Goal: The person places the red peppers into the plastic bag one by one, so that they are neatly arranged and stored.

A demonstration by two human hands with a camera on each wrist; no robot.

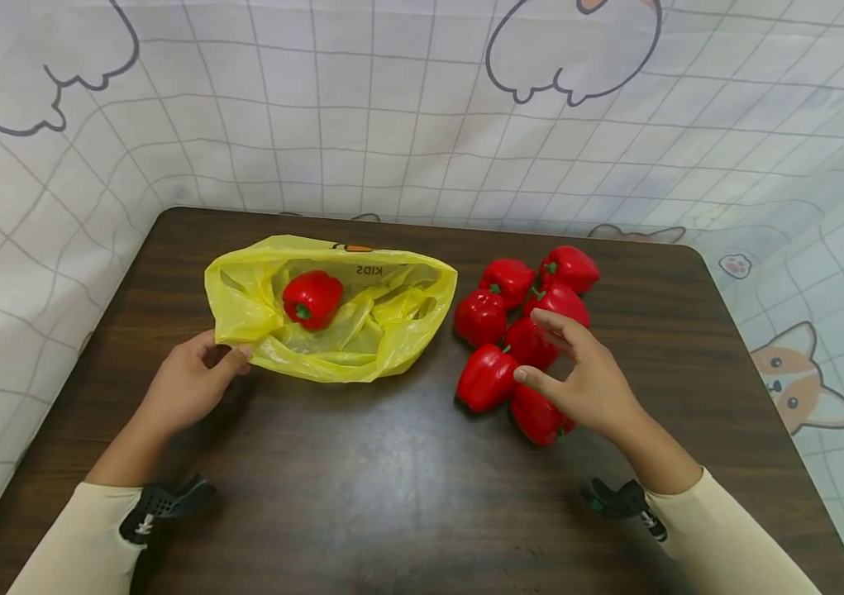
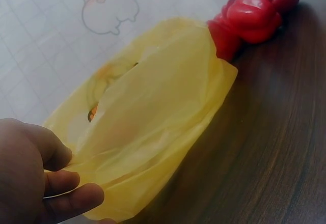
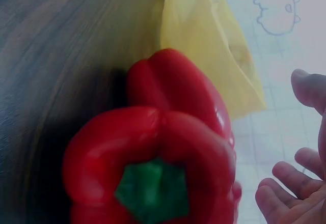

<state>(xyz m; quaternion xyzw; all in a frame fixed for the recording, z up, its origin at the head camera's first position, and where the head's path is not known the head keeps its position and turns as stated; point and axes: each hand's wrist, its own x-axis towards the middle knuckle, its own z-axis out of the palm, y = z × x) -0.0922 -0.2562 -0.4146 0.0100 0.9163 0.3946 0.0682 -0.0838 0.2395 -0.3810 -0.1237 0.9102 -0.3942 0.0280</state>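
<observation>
A yellow plastic bag (image 1: 332, 364) lies on the left half of the table with its mouth spread wide, and one red bell pepper (image 1: 312, 297) sits inside. My left hand (image 1: 194, 376) pinches the bag's near left edge between thumb and fingers; the left wrist view shows the same grip on the film. Over the pile of red bell peppers (image 1: 486, 378) on the right hovers my right hand (image 1: 588, 376), thumb and fingers spread apart with nothing between them. In the right wrist view a pepper with a green stem (image 3: 153, 191) is close to the camera, beside the hand.
Several peppers, one of them a far pepper (image 1: 570, 268), lie bunched together right of the bag. The dark wooden table (image 1: 377, 496) has rounded far corners. A white grid-patterned cloth (image 1: 392, 107) with cartoon animals hangs behind and beside it.
</observation>
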